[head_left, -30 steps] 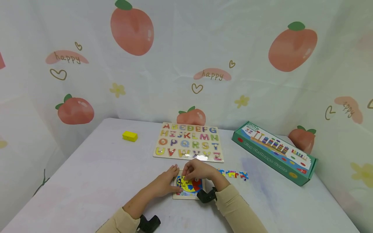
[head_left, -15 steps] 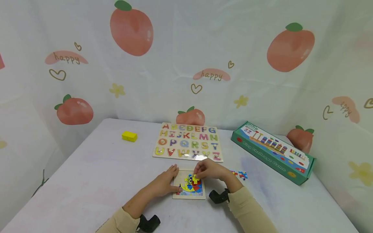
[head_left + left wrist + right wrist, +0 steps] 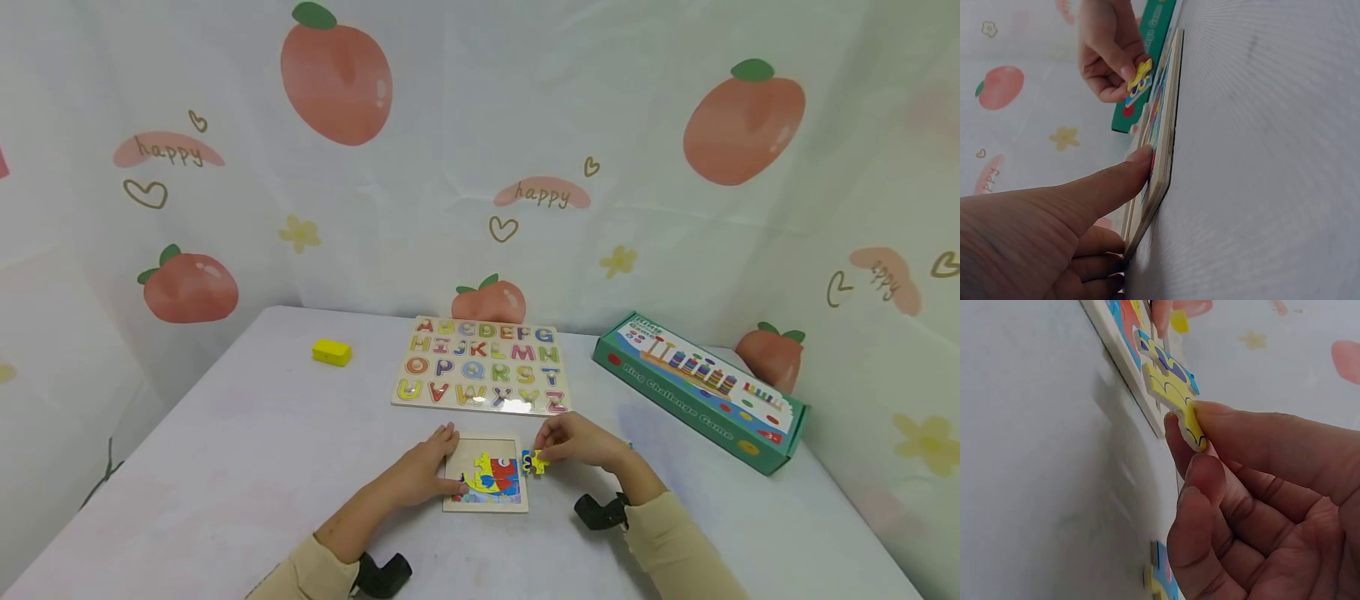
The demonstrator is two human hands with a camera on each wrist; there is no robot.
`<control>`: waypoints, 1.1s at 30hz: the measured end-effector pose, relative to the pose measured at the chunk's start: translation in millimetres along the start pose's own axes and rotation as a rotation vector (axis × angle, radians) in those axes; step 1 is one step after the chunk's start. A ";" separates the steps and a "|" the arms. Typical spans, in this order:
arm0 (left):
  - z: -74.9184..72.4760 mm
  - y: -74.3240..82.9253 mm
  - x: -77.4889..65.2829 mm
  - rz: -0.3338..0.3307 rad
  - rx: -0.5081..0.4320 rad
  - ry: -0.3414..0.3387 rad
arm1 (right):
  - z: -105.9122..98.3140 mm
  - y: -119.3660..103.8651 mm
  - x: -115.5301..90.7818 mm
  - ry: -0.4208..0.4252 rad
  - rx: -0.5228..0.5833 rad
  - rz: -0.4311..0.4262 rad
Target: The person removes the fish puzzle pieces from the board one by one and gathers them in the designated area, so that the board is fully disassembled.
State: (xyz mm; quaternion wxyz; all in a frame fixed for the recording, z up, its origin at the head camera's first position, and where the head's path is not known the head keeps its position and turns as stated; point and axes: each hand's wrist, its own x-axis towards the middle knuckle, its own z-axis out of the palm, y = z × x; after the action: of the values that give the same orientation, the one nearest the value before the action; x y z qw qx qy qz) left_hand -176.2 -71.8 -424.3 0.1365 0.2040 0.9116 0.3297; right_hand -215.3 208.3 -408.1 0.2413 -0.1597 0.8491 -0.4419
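Note:
My left hand (image 3: 418, 473) rests at the left side of a wooden puzzle tray (image 3: 486, 507). In the left wrist view, its straight thumb (image 3: 1113, 187) presses on the tray's face while the other fingers lie along the edge. Part of a yellow, red and blue picture fills the lower tray; bare wood shows in its upper part. Just right of the tray, my right hand (image 3: 581, 439) pinches a yellow and blue jigsaw piece (image 3: 1172, 384) between thumb and fingers. The piece is held tilted, above the table. Another jigsaw piece (image 3: 1163, 575) lies on the table below the right hand.
Behind the tray lies an alphabet puzzle board (image 3: 480, 367). A green Ring Challenge Game box (image 3: 701, 392) sits at the back right, and a yellow block (image 3: 332, 352) at the back left. A printed curtain (image 3: 420, 208) hangs behind the white table (image 3: 225, 467).
My right hand has carried the jigsaw piece from over the tray's left part, across it, to beyond its right edge. The left hand has stayed in place.

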 end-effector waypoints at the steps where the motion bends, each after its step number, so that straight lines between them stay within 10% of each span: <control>1: 0.2 -0.2 0.1 -0.002 -0.001 0.000 | -1.3 1.0 -1.6 0.001 -0.002 0.003; 33: 0.4 0.5 0.1 -0.014 -0.002 0.004 | -13.7 26.3 -33.8 0.107 -0.015 0.030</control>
State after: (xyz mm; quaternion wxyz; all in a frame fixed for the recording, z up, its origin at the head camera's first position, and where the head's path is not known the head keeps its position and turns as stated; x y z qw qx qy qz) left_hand -176.0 -71.2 -424.2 0.1370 0.1965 0.9131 0.3300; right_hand -196.3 248.6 -414.0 0.2007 -0.1250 0.8665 -0.4397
